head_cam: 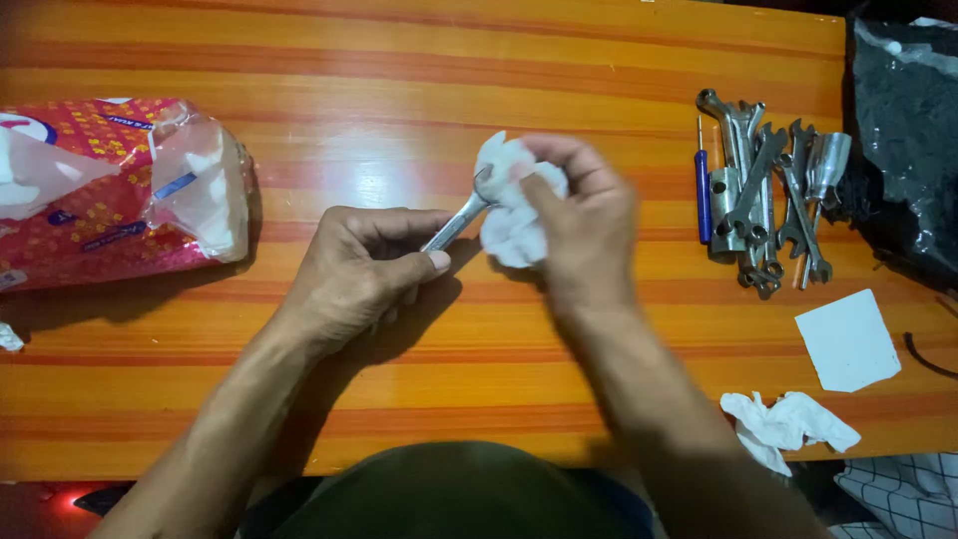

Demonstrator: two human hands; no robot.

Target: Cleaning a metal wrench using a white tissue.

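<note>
My left hand grips the handle of a small metal wrench above the striped orange table. The wrench points up and to the right. My right hand is closed on a crumpled white tissue that is wrapped over the wrench's head. The right hand looks blurred. Most of the wrench's head is hidden by the tissue.
A pile of wrenches and sockets with a blue screwdriver lies at the right. A black plastic bag sits far right. A red tissue packet lies at the left. A white card and a used tissue lie near the front edge.
</note>
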